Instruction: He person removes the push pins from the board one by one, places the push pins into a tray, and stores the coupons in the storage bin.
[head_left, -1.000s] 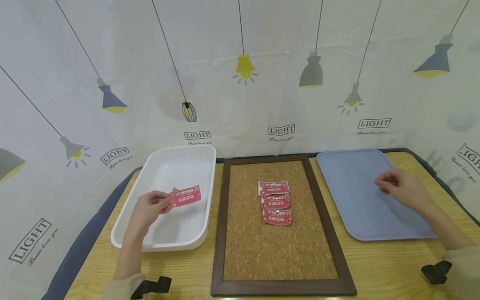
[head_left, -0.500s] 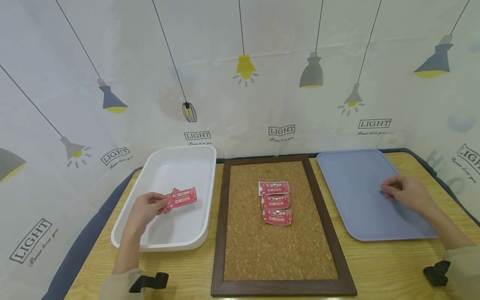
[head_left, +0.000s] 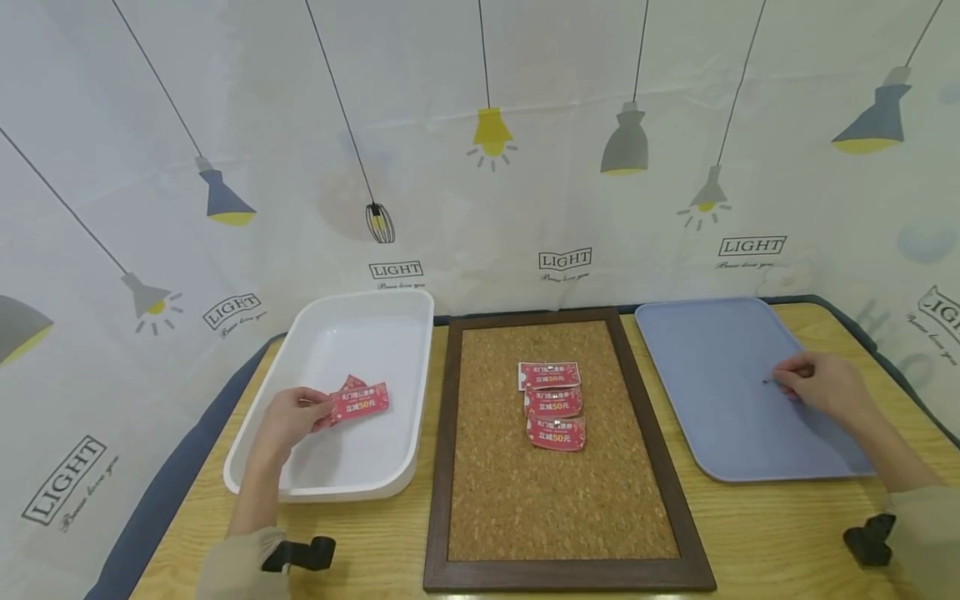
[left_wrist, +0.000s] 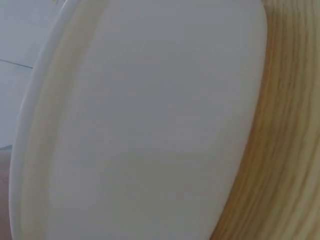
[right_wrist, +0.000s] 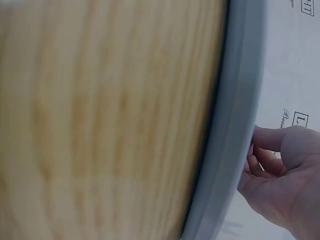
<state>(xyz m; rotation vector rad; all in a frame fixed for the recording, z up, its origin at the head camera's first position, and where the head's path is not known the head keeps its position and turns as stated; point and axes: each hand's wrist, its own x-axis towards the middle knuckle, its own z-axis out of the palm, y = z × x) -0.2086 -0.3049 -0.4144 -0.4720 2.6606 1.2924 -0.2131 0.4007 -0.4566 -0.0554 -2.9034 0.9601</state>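
My left hand [head_left: 285,425] pinches a red printed coupon [head_left: 367,402] by its left edge, over the white basin [head_left: 418,400]. Part of another red coupon [head_left: 351,382] shows behind it. Above the blue tray [head_left: 720,442], my right hand [head_left: 828,387] has thumb and fingertips together. A tiny dark pushpin [head_left: 767,381] pokes out at the fingertips, too small to make out well. Three red coupons [head_left: 556,434] are fixed one below another on the framed cork board [head_left: 562,508], each with a small shiny pin. In the right wrist view, the right hand [right_wrist: 285,175] is partly behind the tray rim.
The board's dark wooden frame [head_left: 570,575] lies between basin and tray on the wooden table [head_left: 757,533]. Behind stands a white curtain [head_left: 420,100] with printed lamps. The basin's outer wall [left_wrist: 160,110] fills most of the left wrist view.
My left hand has lowered the coupon slightly, drawing it left. My right hand has shifted a little to the right, and the dark pin tip now shows beside its fingertips.
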